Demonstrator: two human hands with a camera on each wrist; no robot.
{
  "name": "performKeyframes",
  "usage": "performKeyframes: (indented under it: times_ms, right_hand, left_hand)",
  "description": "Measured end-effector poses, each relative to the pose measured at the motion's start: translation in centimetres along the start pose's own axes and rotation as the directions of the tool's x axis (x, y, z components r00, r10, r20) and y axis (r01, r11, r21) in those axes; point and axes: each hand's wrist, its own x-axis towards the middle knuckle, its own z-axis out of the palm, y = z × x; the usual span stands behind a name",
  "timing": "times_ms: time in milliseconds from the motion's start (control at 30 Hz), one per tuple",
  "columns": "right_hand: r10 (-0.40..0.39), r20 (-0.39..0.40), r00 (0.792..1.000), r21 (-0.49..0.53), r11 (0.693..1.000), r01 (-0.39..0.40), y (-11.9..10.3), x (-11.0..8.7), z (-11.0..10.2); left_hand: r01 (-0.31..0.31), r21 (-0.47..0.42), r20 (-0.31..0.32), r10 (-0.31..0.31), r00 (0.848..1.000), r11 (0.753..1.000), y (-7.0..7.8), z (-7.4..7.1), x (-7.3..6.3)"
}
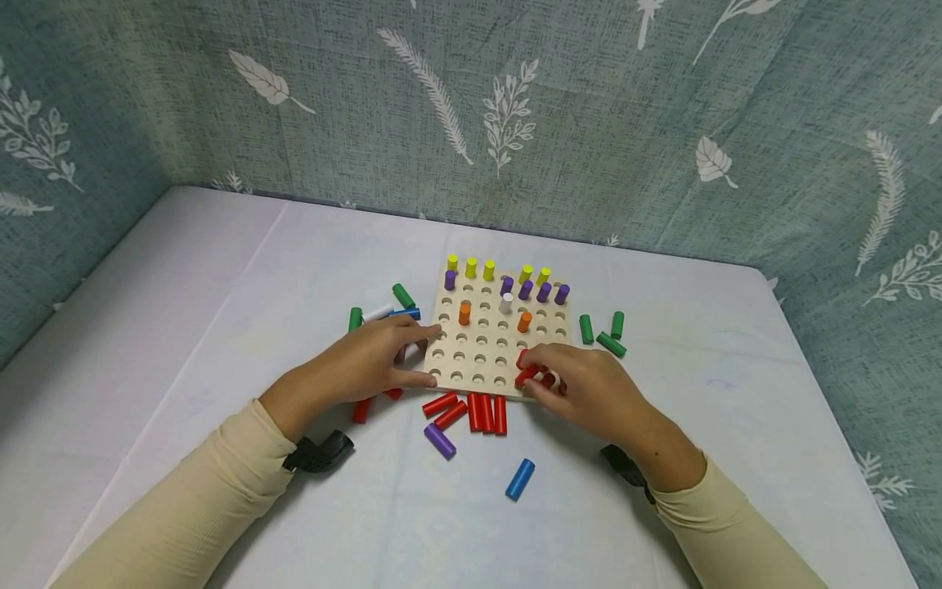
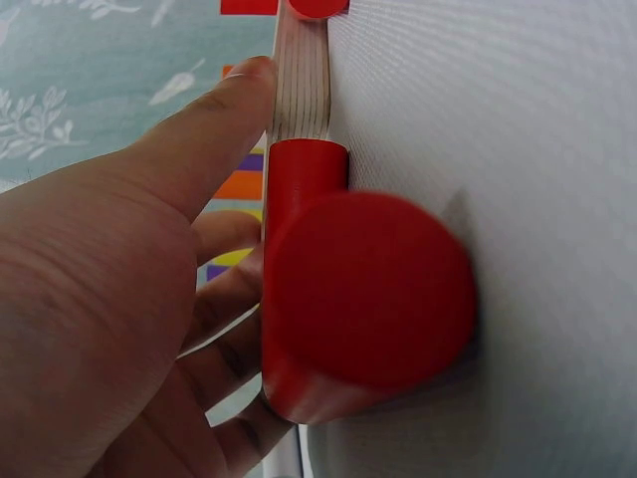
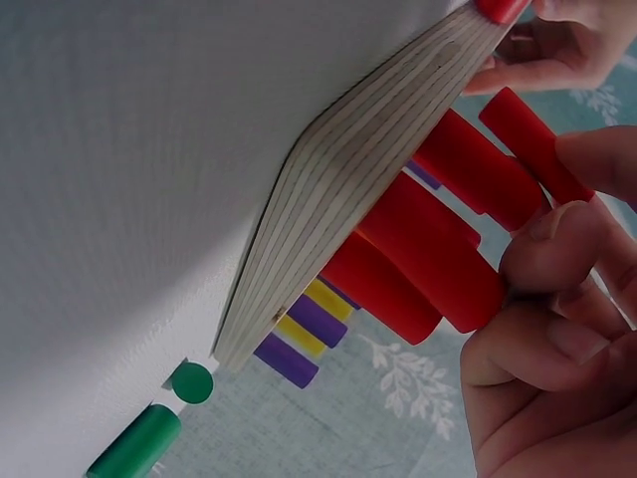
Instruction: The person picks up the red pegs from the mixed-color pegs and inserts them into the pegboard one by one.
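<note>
The wooden peg board (image 1: 478, 344) lies on the table with yellow, purple, orange and white pegs standing in its holes. At its front right corner, my right hand (image 1: 589, 384) pinches a red peg (image 3: 528, 134) above the board with thumb and fingertips. Several other red pegs (image 3: 383, 284) stand upright in the board beside those fingers. My left hand (image 1: 371, 356) rests at the board's left side, thumb near the front left corner and fingertips at the edge, loosely spread. In the left wrist view, a loose red peg (image 2: 373, 289) lies close under the palm.
Loose red pegs (image 1: 486, 414) lie along the board's front edge, with a purple peg (image 1: 440, 441) and a blue peg (image 1: 520, 479) nearer me. Green pegs (image 1: 612, 344) lie on the right. Green, white and blue pegs (image 1: 406, 313) lie beyond my left hand. A fabric backdrop (image 1: 353, 106) stands behind.
</note>
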Motion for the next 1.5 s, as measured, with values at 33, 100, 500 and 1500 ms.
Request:
performKeyframes:
  times_ms: [33,100,500,1500]
  right_hand:
    - [-0.001,0.002,1.000,-0.002,1.000,0.001,-0.01,0.01,0.01]
    - [-0.002,0.009,1.000,-0.009,1.000,0.002,-0.01,0.02,0.02]
    - [0.003,0.036,0.999,-0.073,0.997,0.000,0.07,-0.02,0.24]
    - [-0.071,-0.074,0.995,-0.044,0.997,0.068,0.20,-0.04,-0.44]
  left_hand:
    - [0.000,0.000,0.000,0.000,1.000,1.000,0.02,-0.02,0.00]
    - [-0.001,0.000,0.001,0.001,1.000,1.000,0.04,-0.04,0.01]
    - [0.015,-0.006,0.010,-0.015,1.000,1.000,0.12,-0.03,-0.03]
    - [0.001,-0.009,0.003,-0.001,1.000,1.000,-0.03,0.11,0.04]
